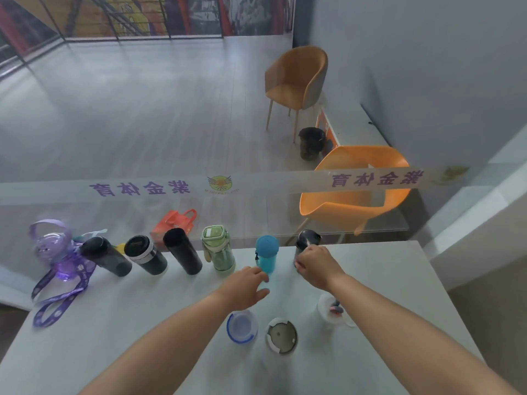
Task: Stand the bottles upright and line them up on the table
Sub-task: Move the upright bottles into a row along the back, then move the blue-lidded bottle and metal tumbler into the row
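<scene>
Several bottles stand upright in a row along the far edge of the white table point(142, 323): a purple bottle with a strap point(58, 253), three black ones point(107, 256) point(145, 255) point(182, 250), a green bottle point(218, 248) and a blue bottle point(266, 253). My right hand point(316, 266) is shut on a dark bottle point(306, 242) at the row's right end. My left hand point(246, 286) hovers open just in front of the blue bottle, fingers near its base. Nearer me stand three more: a blue-rimmed clear bottle point(242, 326), a white-lidded one point(281, 334) and a clear one point(330, 307).
A glass pane with a printed strip rises behind the table's far edge. Beyond it are an orange chair point(353, 195), a red bag point(174, 222), a tan chair point(296, 81) and a dark bin point(311, 142). The table's right edge runs down past my right forearm.
</scene>
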Demonstrator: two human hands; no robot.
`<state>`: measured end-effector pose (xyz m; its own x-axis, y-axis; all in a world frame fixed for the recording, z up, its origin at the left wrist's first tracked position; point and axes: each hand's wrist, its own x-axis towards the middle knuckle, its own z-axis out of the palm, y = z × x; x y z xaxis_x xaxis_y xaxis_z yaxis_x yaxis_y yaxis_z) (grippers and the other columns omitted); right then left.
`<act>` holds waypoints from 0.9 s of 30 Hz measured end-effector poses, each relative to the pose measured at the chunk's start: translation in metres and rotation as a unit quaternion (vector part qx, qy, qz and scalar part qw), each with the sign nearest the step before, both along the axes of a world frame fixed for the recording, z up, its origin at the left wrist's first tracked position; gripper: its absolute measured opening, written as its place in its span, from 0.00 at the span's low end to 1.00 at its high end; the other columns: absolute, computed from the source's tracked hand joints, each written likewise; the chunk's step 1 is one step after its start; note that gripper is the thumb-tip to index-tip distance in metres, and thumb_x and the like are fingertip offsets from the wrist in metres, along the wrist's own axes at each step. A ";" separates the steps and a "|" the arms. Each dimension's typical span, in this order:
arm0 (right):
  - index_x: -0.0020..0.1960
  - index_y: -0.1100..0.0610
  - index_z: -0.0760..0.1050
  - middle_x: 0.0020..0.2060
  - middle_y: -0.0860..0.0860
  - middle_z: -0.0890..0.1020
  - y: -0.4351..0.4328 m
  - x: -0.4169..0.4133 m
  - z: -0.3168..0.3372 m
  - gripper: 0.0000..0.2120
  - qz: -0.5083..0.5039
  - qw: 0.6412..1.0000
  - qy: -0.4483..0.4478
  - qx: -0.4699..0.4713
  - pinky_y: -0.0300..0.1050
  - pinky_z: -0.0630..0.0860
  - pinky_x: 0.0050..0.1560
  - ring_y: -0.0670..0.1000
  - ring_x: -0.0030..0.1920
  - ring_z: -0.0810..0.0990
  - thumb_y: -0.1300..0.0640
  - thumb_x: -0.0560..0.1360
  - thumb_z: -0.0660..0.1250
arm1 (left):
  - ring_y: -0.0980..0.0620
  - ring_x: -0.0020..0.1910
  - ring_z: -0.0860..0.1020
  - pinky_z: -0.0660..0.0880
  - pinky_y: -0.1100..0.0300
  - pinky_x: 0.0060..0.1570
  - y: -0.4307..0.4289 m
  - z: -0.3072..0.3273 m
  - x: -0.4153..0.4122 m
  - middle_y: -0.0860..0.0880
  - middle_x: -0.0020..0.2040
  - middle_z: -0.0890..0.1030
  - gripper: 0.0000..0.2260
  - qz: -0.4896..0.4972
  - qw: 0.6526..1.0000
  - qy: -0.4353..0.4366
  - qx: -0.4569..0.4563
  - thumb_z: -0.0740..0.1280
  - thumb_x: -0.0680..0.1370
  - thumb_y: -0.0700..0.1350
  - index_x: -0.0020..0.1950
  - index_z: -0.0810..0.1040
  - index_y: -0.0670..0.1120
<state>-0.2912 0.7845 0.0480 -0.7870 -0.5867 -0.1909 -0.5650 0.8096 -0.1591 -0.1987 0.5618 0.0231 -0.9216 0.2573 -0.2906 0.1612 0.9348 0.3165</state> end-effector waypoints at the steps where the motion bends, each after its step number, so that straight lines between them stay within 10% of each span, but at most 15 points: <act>1: 0.49 0.55 0.83 0.48 0.54 0.83 -0.001 0.013 -0.001 0.17 -0.001 1.000 -0.019 0.006 0.50 0.70 0.57 0.56 0.54 0.77 0.50 0.81 0.57 | 0.50 0.61 0.73 0.73 0.53 0.57 -0.001 0.000 0.009 0.52 0.66 0.74 0.19 -0.002 1.000 -0.016 -0.001 0.61 0.80 0.60 0.67 0.72 0.53; 10: 0.77 0.44 0.63 0.72 0.50 0.73 -0.018 0.112 -0.010 0.34 0.018 0.972 -0.217 0.093 0.54 0.69 0.70 0.56 0.71 0.71 0.39 0.74 0.68 | 0.46 0.67 0.67 0.70 0.48 0.64 -0.019 -0.012 0.082 0.53 0.72 0.64 0.41 -0.044 0.996 -0.063 -0.033 0.70 0.67 0.70 0.73 0.54 0.64; 16: 0.79 0.44 0.56 0.70 0.54 0.72 -0.020 0.133 -0.023 0.42 0.085 0.969 -0.184 0.144 0.55 0.66 0.69 0.60 0.69 0.71 0.40 0.71 0.73 | 0.44 0.65 0.68 0.74 0.50 0.60 -0.016 -0.021 0.099 0.49 0.70 0.65 0.38 -0.012 0.998 -0.046 -0.045 0.76 0.71 0.54 0.72 0.55 0.63; 27: 0.71 0.46 0.63 0.60 0.55 0.79 -0.012 0.089 -0.029 0.37 0.122 0.976 -0.122 0.135 0.55 0.70 0.61 0.60 0.59 0.76 0.38 0.68 0.74 | 0.46 0.62 0.71 0.74 0.53 0.59 0.004 -0.013 0.075 0.49 0.68 0.68 0.37 0.064 0.996 -0.029 -0.056 0.74 0.72 0.57 0.74 0.58 0.60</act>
<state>-0.2023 0.7727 0.0192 -0.5424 -0.6533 -0.5283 -0.7176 0.6872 -0.1132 -0.1239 0.5661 0.0105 -0.9259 0.1010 -0.3640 0.0222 0.9765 0.2145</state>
